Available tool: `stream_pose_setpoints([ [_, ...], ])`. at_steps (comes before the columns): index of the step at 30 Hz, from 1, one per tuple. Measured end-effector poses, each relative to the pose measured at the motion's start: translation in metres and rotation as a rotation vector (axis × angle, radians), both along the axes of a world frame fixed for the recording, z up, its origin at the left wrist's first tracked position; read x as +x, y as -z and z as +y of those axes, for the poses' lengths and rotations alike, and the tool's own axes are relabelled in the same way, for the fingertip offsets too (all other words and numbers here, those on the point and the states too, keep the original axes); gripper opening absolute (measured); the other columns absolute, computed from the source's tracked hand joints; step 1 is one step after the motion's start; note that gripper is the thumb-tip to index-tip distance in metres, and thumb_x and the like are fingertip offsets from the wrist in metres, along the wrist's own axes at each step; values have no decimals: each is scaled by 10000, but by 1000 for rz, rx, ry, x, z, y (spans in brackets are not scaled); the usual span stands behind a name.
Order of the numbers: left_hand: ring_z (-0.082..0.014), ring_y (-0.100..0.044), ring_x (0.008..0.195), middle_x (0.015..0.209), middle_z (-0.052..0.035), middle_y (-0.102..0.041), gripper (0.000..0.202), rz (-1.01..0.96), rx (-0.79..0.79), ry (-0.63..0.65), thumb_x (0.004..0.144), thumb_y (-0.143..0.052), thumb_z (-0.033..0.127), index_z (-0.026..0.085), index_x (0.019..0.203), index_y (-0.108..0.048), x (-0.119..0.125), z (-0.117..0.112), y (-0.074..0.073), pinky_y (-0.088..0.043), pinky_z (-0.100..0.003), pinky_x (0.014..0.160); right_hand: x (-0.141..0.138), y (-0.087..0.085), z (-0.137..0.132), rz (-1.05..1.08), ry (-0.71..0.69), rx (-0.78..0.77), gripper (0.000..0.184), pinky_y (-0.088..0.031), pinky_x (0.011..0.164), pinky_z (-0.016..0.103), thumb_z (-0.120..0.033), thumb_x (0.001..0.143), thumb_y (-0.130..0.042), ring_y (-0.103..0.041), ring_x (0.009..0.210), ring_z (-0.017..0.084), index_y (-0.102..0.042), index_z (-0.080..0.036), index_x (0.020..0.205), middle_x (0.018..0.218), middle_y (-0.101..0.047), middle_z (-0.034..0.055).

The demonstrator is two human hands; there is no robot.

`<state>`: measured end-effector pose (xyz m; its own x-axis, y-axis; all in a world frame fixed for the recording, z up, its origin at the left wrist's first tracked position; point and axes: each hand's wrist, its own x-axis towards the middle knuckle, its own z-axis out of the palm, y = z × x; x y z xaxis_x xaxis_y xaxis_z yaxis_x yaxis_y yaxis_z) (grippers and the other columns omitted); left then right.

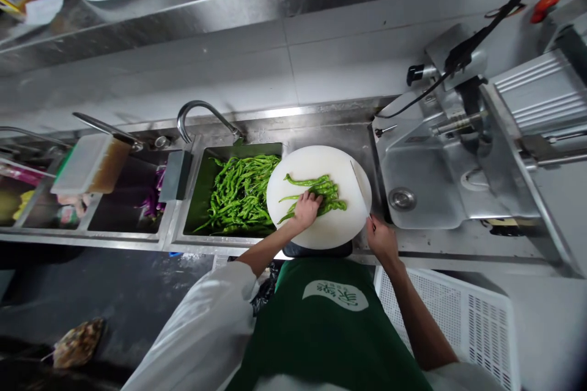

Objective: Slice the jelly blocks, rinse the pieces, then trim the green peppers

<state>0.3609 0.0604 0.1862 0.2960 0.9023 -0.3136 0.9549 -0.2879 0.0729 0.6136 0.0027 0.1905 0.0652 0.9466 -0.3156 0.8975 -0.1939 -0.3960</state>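
A round white cutting board (293,159) sits over the counter to the right of the pepper-filled sink. Several long green peppers (328,188) are bunched on it, lying roughly side by side. My left hand (307,209) presses down on them with curled fingers, covering part of the bunch. In my right hand (381,239), at the board's right edge, is a kitchen knife (360,184). Its thin blade points away from me over the board, apart from the peppers. My fingers hide most of its handle.
Left of the board, a sink (195,204) holds many green peppers (245,189) under a curved faucet (202,104). Further left are more sinks and a plastic container (85,162). A metal slicing machine (440,165) stands at right, a white plastic basket (490,336) below.
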Motion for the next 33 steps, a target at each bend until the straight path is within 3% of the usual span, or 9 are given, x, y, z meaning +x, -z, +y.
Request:
stream_pose_setpoints([
  [5,-312,-567,1195,1201,-179,-670,405,40,-6,31,1034,-366,126,143,1300,-670,6,8,1,-450,-440,1025,2,5,-1,-6,2,-10,500,-497,865,359,-367,1077,-399,-744,972,314,-674,-118,1412,1108,-779,193],
  [10,-334,-581,1229,1255,-190,-669,328,4,-39,-19,954,-539,152,121,1258,-657,9,5,-4,-470,-436,1038,4,10,-1,36,-35,-18,521,-523,919,388,-376,1071,-406,-751,1032,333,-661,-99,1432,1189,-762,209],
  [16,-259,-686,857,958,-70,-730,414,-349,-149,-120,887,-611,150,212,1292,-557,-12,-6,-45,-511,-337,788,11,11,8,126,-31,-63,512,-529,936,361,-407,1054,-434,-738,1118,325,-697,-124,1391,1168,-772,196],
  [19,-211,-659,802,929,-14,-710,380,-501,-23,-196,879,-611,143,257,1236,-547,-32,22,-66,-501,-303,767,18,15,9,203,-23,-30,498,-534,899,335,-413,1051,-418,-750,1091,309,-733,-157,1338,1119,-788,174],
  [21,-196,-650,819,951,-11,-704,361,-546,105,-253,889,-615,163,259,1231,-552,-43,53,-71,-512,-302,804,22,21,8,263,-33,5,526,-537,900,331,-441,1048,-391,-752,1093,305,-744,-157,1315,1127,-787,171],
  [24,-200,-650,918,1084,-70,-690,354,-551,241,-277,894,-597,151,214,1241,-588,-51,102,-63,-530,-323,883,25,31,8,290,-29,15,588,-548,882,354,-499,1032,-363,-761,1057,324,-758,-139,1279,1097,-790,182],
  [27,-225,-639,1053,1187,-113,-659,404,-440,199,-208,905,-541,118,179,1296,-624,-51,135,-40,-530,-353,975,23,32,10,278,-3,-19,592,-562,804,354,-524,1008,-373,-779,942,324,-778,-155,1233,952,-804,160],
  [30,-265,-613,1168,1326,-125,-614,534,-299,59,-48,926,-570,172,226,1457,-575,-44,137,-14,-522,-409,1027,20,20,10,311,12,-14,558,-559,755,320,-516,995,-399,-778,938,303,-791,-177,1203,907,-803,138],
  [33,-335,-522,1338,1577,-123,-448,650,-204,42,68,935,-561,178,332,1563,-487,-37,119,0,-485,-522,1073,20,8,11,333,52,-35,553,-553,723,312,-512,988,-420,-775,890,292,-788,-170,1219,839,-790,121],
])
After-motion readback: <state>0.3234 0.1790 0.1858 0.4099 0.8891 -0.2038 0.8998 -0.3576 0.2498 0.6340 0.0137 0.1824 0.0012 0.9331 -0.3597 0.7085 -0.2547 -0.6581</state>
